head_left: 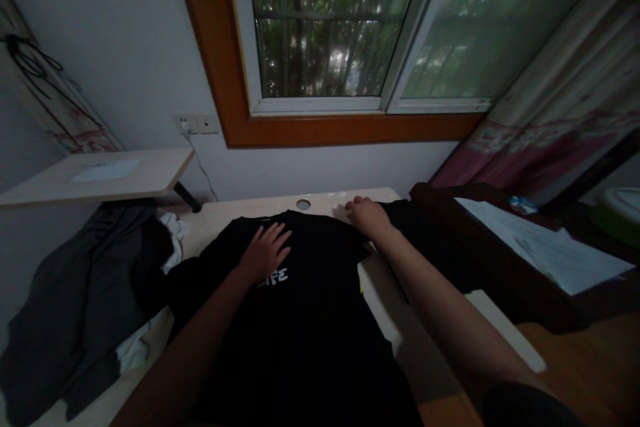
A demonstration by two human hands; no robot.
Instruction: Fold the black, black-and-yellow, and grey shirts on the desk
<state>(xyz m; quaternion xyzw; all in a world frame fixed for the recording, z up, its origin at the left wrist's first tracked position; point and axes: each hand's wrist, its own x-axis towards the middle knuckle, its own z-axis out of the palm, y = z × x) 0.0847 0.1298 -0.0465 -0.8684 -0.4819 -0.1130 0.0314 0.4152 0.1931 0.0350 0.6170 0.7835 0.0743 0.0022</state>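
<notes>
Resting spread on the black shirt [310, 307]: left hand [265, 252].

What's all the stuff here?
T-shirt: one, black, on table
Table: one, cream, under shirt
Other cloth: count unclear, black, right
Clothes pile: one, mostly grey, left
Shelf: one, cream, left
Papers: two or more, white, shelf and right
Furniture: one, dark brown, right
Sockets: two, white, wall
Cords: two or more, white, black, left
Window: one, white and brown, ahead
Foliage: uncounted, green, outside
Curtains: two, patterned, left, right
Container: one, greenish, far right
Floor: one, brown, right
Left hand: one, on shirt
Right hand: one, by shirt
</notes>
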